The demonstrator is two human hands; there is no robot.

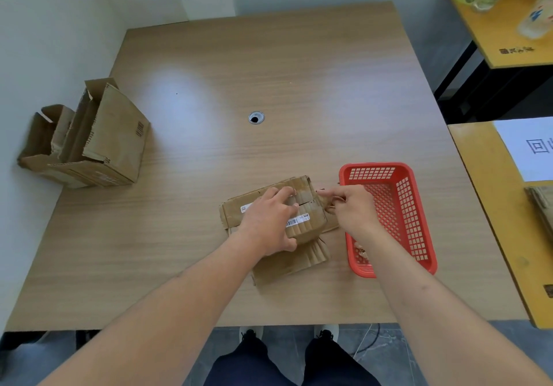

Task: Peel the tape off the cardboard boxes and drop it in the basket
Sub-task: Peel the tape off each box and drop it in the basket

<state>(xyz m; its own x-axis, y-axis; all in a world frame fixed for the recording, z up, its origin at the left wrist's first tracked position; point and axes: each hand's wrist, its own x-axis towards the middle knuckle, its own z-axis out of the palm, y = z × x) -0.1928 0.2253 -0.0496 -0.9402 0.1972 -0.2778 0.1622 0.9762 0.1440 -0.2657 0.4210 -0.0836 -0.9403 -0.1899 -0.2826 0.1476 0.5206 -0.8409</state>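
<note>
Cardboard box (302, 206), flattened and creased, lies on a wooden table (269, 65) near its front edge, just left of a red plastic basket (419, 224) with perforated walls. A person standing at the table works on the box with both bare hands. The left hand (269, 221) lies over the top of the box, fingers spread and curved across the cardboard and thumb hooked round its near edge, gripping it in place; a white barcode label (296, 221) shows beside the knuckles. The right hand (353, 206) is at the box's right end, between the box and the basket's near wall, its index finger extended toward the corner of the cardboard while thumb and remaining fingers curl together on a brownish strip of tape (329, 204) at that edge; how much of the strip is free cannot be told. A loose corrugated flap (293, 263) of the same box spreads toward the viewer beneath the left wrist. Something pale and crumpled lies in the basket's near end, partly hidden by the right forearm. At the table's far left edge stand two opened cardboard boxes (98, 140), flaps up, touching each other. A round cable hole (256, 118) sits in the middle of the tabletop. Yellow-topped side tables (490, 212) flank the right, one bearing a white printed sheet (526, 146).
</note>
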